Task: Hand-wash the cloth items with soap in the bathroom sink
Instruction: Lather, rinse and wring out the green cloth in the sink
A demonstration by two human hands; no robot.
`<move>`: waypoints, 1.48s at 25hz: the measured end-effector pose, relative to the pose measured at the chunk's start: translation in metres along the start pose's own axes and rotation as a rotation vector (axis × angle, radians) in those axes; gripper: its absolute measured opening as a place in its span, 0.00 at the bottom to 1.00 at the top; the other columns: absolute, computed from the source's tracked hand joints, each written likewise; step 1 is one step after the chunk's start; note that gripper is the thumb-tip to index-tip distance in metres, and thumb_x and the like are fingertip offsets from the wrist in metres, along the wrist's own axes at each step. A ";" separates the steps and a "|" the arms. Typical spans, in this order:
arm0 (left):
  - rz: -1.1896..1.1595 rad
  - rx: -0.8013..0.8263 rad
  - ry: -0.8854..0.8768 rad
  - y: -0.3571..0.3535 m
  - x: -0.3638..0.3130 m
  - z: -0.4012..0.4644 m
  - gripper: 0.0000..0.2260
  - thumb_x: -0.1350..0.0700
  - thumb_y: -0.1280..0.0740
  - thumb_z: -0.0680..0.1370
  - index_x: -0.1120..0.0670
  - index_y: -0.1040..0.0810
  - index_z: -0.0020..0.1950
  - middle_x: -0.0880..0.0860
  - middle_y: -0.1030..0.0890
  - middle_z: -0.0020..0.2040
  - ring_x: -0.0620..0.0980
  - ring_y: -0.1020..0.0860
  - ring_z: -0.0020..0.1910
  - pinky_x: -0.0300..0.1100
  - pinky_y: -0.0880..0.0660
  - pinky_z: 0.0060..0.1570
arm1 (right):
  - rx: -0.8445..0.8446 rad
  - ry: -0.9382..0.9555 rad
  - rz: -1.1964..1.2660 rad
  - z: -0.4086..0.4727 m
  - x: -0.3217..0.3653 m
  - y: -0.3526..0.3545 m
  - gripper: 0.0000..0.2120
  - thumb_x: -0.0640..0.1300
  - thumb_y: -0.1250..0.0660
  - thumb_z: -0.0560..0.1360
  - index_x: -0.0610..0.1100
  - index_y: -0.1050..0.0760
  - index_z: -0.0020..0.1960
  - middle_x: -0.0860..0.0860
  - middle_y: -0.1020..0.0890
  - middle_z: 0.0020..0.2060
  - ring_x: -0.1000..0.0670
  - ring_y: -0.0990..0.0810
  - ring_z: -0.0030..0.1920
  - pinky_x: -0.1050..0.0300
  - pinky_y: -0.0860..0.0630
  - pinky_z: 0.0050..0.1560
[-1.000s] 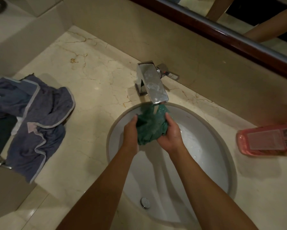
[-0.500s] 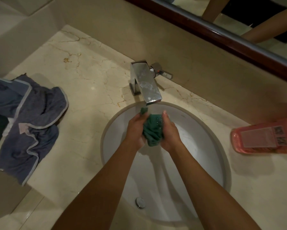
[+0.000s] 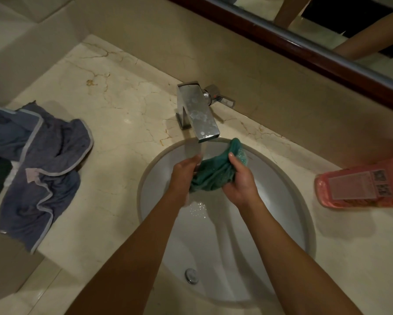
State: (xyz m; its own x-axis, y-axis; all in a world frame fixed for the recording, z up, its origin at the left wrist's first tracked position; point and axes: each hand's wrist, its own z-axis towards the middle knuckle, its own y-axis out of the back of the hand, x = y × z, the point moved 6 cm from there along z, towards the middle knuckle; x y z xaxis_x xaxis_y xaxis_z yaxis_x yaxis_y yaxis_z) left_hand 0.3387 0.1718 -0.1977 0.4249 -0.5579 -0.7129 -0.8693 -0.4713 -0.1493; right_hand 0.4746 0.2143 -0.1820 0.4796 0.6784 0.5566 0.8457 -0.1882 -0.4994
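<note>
Two hands [image 3: 213, 178] wringing crumpled green cloth [image 3: 213, 172], oval white sink [image 3: 288, 214]

Head view: steep downward, close over sink [image 3: 304, 226].

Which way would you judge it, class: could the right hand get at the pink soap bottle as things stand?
Probably yes, once freed. The right hand grips the green cloth over the sink; the pink soap bottle lies on the counter to its right, with nothing between.
</note>
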 end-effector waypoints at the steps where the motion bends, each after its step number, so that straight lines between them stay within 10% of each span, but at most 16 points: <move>1: 0.055 -0.005 0.013 0.001 0.001 -0.001 0.19 0.42 0.34 0.81 0.57 0.18 0.58 0.55 0.15 0.46 0.54 0.16 0.44 0.46 0.20 0.44 | 0.013 -0.014 0.014 -0.001 0.001 -0.003 0.16 0.45 0.35 0.78 0.39 0.27 0.64 0.36 0.20 0.58 0.36 0.22 0.62 0.38 0.27 0.68; 5: 0.061 0.060 0.143 -0.004 0.009 -0.008 0.23 0.36 0.43 0.82 0.51 0.19 0.60 0.55 0.15 0.56 0.55 0.18 0.56 0.48 0.21 0.57 | 0.057 -0.063 0.059 -0.007 0.000 -0.017 0.13 0.46 0.40 0.83 0.40 0.23 0.61 0.40 0.15 0.52 0.41 0.17 0.55 0.45 0.23 0.60; 12: 0.057 0.117 -0.057 -0.003 -0.004 -0.009 0.14 0.47 0.41 0.85 0.50 0.17 0.56 0.53 0.13 0.52 0.49 0.15 0.49 0.39 0.19 0.44 | 0.017 0.002 0.093 -0.007 0.002 -0.015 0.19 0.47 0.40 0.83 0.40 0.26 0.70 0.39 0.19 0.63 0.41 0.19 0.62 0.45 0.23 0.61; 17: -0.098 0.034 -0.156 0.003 -0.007 -0.005 0.15 0.48 0.42 0.86 0.54 0.19 0.62 0.55 0.15 0.57 0.56 0.17 0.58 0.52 0.19 0.56 | -0.085 0.018 -0.109 -0.008 -0.003 0.002 0.11 0.45 0.34 0.81 0.46 0.23 0.62 0.44 0.16 0.57 0.41 0.18 0.58 0.42 0.20 0.58; 21: -0.069 -0.004 -0.143 -0.001 -0.007 -0.002 0.13 0.54 0.40 0.86 0.57 0.18 0.57 0.57 0.14 0.52 0.58 0.16 0.53 0.47 0.18 0.48 | -0.137 0.128 -0.187 -0.011 -0.001 0.007 0.13 0.37 0.33 0.79 0.47 0.25 0.62 0.47 0.16 0.54 0.46 0.16 0.53 0.55 0.17 0.42; 26: -0.154 0.037 -0.155 0.001 -0.007 -0.003 0.11 0.58 0.35 0.83 0.62 0.20 0.61 0.60 0.15 0.55 0.60 0.16 0.55 0.54 0.18 0.55 | -0.159 0.149 -0.193 -0.008 0.006 0.008 0.12 0.41 0.31 0.79 0.45 0.24 0.62 0.43 0.15 0.55 0.41 0.16 0.55 0.41 0.18 0.56; 37: -0.201 0.120 -0.167 -0.012 -0.003 -0.009 0.13 0.57 0.42 0.85 0.60 0.20 0.62 0.59 0.15 0.53 0.58 0.16 0.53 0.54 0.19 0.55 | -0.023 -0.118 -0.204 -0.007 -0.014 -0.009 0.18 0.53 0.35 0.80 0.40 0.21 0.59 0.41 0.15 0.54 0.42 0.17 0.56 0.47 0.20 0.52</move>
State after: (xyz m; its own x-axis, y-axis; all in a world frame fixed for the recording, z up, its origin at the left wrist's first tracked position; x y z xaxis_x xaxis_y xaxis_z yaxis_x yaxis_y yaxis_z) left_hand 0.3498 0.1727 -0.1871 0.5532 -0.3363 -0.7621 -0.7995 -0.4712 -0.3725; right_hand 0.4618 0.2015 -0.1808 0.2690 0.7823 0.5618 0.9279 -0.0541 -0.3689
